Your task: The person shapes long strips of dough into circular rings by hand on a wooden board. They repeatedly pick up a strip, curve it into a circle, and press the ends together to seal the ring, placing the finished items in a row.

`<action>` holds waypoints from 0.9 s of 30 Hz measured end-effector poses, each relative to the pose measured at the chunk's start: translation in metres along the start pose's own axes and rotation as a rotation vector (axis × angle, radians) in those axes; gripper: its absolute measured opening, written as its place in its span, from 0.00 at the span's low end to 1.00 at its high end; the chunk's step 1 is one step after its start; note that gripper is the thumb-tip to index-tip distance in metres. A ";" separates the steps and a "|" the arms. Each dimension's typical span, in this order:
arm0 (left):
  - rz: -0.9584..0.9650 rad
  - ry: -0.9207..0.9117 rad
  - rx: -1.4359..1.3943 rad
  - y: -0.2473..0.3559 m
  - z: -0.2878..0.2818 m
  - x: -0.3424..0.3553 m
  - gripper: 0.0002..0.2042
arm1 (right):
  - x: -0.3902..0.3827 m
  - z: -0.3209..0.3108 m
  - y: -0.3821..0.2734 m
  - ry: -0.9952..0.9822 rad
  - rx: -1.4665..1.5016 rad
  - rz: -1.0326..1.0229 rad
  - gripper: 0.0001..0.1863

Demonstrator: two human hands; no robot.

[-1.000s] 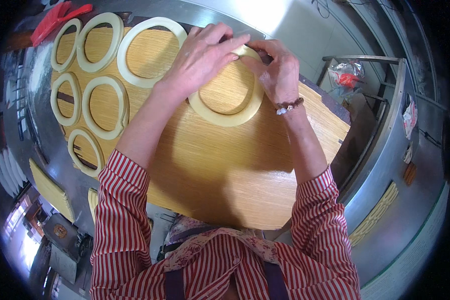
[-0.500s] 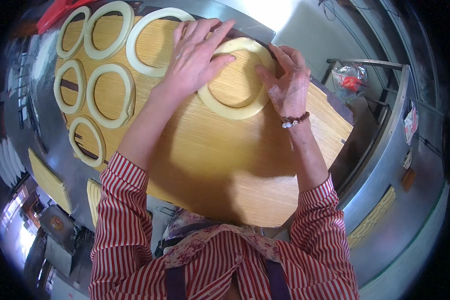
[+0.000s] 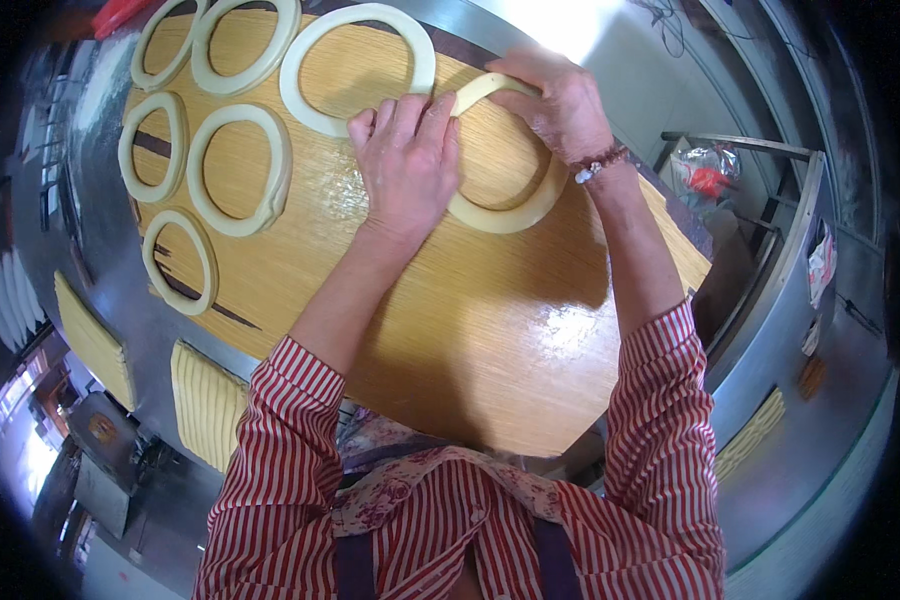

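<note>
Step in hand, my read: I'm handling the far edge of one pale ring [image 3: 505, 222], likely working on its shape or seam. It's on the wood-grained counter [image 3: 450, 330], right of the other rings.

Right hand [image 3: 567, 108]: grip clamped on the ring's far right, thumb toward the inside, fingers over the outer edge, a bit blurred. Left hand [image 3: 407, 158]: fingertips on the far left of the band, thumb beside the index finger; can't tell whether that grip is pinched or just resting. My palm hides part of the band.

Next move, I'd judge, calls for light, even pressure from both hands so the band doesn't stretch thin or lose its round.

Counts: seven rings in all, one at my hands, six others, including one wide ring [image 3: 292, 80] just left of mine. Ridged yellow slabs: two at left, one nearer [image 3: 208, 405], one farther [image 3: 95, 340]. One beaded bracelet [image 3: 598, 165], right wrist.
</note>
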State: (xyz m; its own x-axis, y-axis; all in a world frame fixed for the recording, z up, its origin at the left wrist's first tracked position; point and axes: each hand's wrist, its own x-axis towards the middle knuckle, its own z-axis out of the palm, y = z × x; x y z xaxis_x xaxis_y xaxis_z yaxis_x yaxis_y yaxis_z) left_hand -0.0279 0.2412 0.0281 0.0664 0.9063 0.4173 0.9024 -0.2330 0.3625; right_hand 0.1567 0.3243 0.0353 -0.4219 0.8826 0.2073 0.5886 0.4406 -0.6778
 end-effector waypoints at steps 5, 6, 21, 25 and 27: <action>-0.005 -0.001 -0.037 0.009 -0.003 0.013 0.14 | -0.009 0.004 -0.003 0.112 -0.038 0.073 0.15; 0.001 0.008 -0.057 0.011 -0.002 0.019 0.14 | -0.009 0.006 -0.004 0.123 -0.019 0.095 0.16; 0.094 -0.146 -0.046 -0.004 0.019 0.042 0.18 | -0.028 -0.004 0.002 0.161 -0.041 0.237 0.29; 0.162 -0.147 -0.134 -0.001 0.017 0.042 0.20 | -0.043 -0.011 -0.007 0.181 -0.050 0.275 0.33; 0.206 -0.196 -0.158 0.004 0.021 0.044 0.21 | -0.053 -0.005 -0.002 0.229 -0.079 0.280 0.34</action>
State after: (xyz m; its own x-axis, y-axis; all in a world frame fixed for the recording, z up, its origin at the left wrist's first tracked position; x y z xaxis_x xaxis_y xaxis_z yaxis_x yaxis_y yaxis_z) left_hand -0.0123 0.2879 0.0307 0.3352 0.8815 0.3325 0.7851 -0.4564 0.4186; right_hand 0.1808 0.2777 0.0293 -0.0768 0.9807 0.1798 0.7143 0.1799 -0.6763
